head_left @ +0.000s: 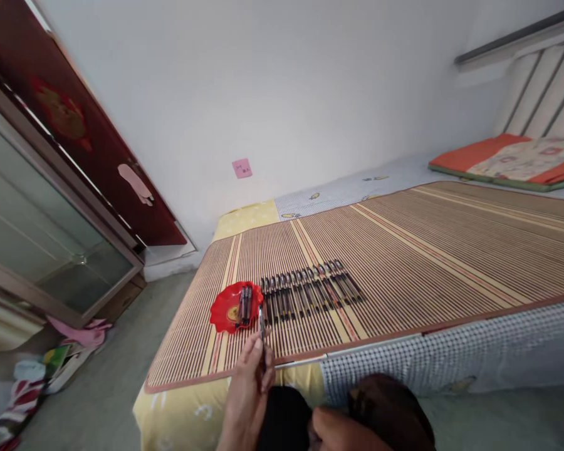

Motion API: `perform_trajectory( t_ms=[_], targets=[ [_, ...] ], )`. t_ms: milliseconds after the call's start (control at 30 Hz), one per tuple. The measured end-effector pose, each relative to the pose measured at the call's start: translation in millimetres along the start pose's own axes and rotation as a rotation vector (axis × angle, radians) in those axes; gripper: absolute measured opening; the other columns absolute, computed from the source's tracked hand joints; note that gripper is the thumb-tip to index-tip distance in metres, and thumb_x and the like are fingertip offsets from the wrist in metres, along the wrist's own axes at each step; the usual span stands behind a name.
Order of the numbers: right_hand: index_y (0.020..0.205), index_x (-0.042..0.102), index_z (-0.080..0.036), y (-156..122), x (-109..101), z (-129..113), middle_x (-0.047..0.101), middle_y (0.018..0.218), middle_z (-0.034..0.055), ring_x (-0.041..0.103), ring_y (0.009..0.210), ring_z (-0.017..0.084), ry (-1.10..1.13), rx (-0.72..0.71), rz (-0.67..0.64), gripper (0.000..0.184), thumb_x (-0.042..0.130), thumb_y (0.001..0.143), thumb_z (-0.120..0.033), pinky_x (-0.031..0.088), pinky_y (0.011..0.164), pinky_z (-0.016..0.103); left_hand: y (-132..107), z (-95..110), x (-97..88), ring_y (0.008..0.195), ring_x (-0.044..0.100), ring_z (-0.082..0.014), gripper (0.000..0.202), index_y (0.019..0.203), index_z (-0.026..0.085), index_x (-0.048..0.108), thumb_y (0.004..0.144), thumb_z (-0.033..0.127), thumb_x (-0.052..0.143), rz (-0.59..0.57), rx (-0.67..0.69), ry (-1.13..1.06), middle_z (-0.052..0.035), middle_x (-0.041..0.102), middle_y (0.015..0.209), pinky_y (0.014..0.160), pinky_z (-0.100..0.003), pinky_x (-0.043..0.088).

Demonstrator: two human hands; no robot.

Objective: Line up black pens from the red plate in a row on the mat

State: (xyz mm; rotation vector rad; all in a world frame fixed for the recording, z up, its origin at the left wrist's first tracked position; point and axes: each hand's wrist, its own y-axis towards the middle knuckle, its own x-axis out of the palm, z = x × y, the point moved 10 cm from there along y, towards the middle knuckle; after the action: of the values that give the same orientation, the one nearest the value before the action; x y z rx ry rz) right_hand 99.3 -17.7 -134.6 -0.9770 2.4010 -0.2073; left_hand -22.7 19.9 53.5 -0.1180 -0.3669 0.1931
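Observation:
My left hand [252, 369] is at the near edge of the mat, closed around a dark pen [262, 322]. The pen points away from me, with its far end close to the rim of a red scalloped plate [220, 318]. Inside the plate lie a few similar pens [244, 305], side by side. Right of the plate, a row of several dark pens [305, 291] is laid out on the striped mat, roughly parallel. My right hand [343, 431] is low over my lap, cut off by the bottom of the view. Its fingers are mostly hidden.
The striped mat [404, 250] covers a bed with a patterned sheet [385, 360]. Folded orange bedding [512, 160] lies at the far right. A pink note [242, 168] is on the wall. Clothes [28, 388] lie on the floor at left, near a glass-fronted cabinet [51, 219].

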Motion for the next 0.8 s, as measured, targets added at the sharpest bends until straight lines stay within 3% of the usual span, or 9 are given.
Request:
perform_trajectory(
  t_ms=[67,133,233,300,400,467,600,700,800],
  targets=[
    [0.065,0.064,-0.018,-4.1,1.9,-16.5,0.063,0.061,-0.0002,0.064,0.059,0.018,0.129,-0.013,-0.096,0.016,0.071,0.076,-0.029,0.043,0.051,0.024,-15.4,-12.1,11.5,0.044,0.03,-0.0021,0.045,0.098,0.019,0.059,0.075,0.049,0.083,-0.01,-0.039,-0.072,0.0081,0.052,0.064,0.041,-0.016,0.022],
    [0.071,0.066,-0.018,-10.2,-8.6,-41.5,0.063,0.06,-0.001,0.058,0.049,0.013,0.342,-0.074,-0.124,0.019,0.063,0.08,-0.034,0.039,0.047,0.022,-26.6,-20.4,20.7,0.045,0.035,-0.0023,0.042,0.091,0.018,0.059,0.076,0.048,0.084,-0.036,-0.064,-0.06,0.0069,0.054,0.065,0.043,-0.016,0.028],
    [0.086,0.07,-0.016,-28.4,-67.1,-75.6,0.067,0.066,0.001,0.056,0.049,0.011,0.578,-0.241,0.163,0.033,0.058,0.088,-0.047,0.04,0.049,0.021,-40.0,-30.2,31.7,0.045,0.038,-0.0025,0.041,0.085,0.017,0.06,0.076,0.05,0.084,-0.087,-0.102,-0.029,0.007,0.054,0.063,0.045,-0.016,0.032],
    [0.092,0.072,-0.016,-49.3,-108.1,-90.8,0.069,0.072,0.0034,0.061,0.06,0.014,0.64,-0.327,0.376,0.04,0.057,0.091,-0.053,0.047,0.059,0.025,-46.8,-35.3,36.8,0.043,0.038,-0.0021,0.044,0.084,0.017,0.06,0.073,0.052,0.086,-0.107,-0.118,-0.004,0.0072,0.055,0.062,0.042,-0.016,0.03],
    [0.103,0.074,-0.018,-72.5,-140.2,-111.2,0.073,0.092,0.0076,0.067,0.087,0.021,0.731,-0.384,0.458,0.042,0.062,0.091,-0.056,0.053,0.082,0.034,-54.2,-47.0,44.3,0.041,0.036,-0.0015,0.046,0.081,0.017,0.06,0.072,0.054,0.086,-0.142,-0.165,0.006,0.0061,0.056,0.065,0.039,-0.015,0.026],
    [0.107,0.073,-0.019,-79.3,-145.5,-123.9,0.073,0.099,0.0081,0.067,0.092,0.022,0.775,-0.402,0.412,0.043,0.065,0.089,-0.057,0.052,0.088,0.036,-57.5,-58.9,48.6,0.04,0.033,-0.0011,0.045,0.081,0.017,0.061,0.073,0.054,0.085,-0.175,-0.22,-0.008,0.0061,0.056,0.065,0.038,-0.016,0.024],
    [0.096,0.072,-0.018,-81.7,-141.6,-131.3,0.069,0.086,0.0043,0.062,0.079,0.017,0.858,-0.388,0.366,0.039,0.073,0.083,-0.055,0.051,0.076,0.03,-59.7,-77.4,52.6,0.035,0.027,-0.0015,0.05,0.091,0.016,0.065,0.075,0.061,0.08,-0.236,-0.26,0.003,0.0073,0.052,0.058,0.035,-0.018,0.018],
    [0.083,0.068,-0.018,-80.3,-135.0,-126.9,0.061,0.074,0.0002,0.057,0.07,0.014,0.912,-0.377,0.379,0.035,0.077,0.08,-0.051,0.047,0.069,0.027,-58.4,-75.2,53.3,0.038,0.037,-0.0042,0.051,0.087,0.015,0.064,0.08,0.064,0.074,-0.253,-0.181,0.085,0.0061,0.051,0.051,0.04,-0.018,0.024],
    [0.079,0.065,-0.017,-77.9,-130.6,-125.0,0.058,0.07,-0.0014,0.053,0.066,0.013,0.898,-0.388,0.38,0.035,0.078,0.08,-0.05,0.045,0.066,0.026,-59.6,-71.9,54.4,0.036,0.031,-0.0034,0.053,0.082,0.017,0.062,0.079,0.069,0.072,-0.241,-0.167,0.174,0.0075,0.048,0.046,0.039,-0.018,0.019]
  ],
)
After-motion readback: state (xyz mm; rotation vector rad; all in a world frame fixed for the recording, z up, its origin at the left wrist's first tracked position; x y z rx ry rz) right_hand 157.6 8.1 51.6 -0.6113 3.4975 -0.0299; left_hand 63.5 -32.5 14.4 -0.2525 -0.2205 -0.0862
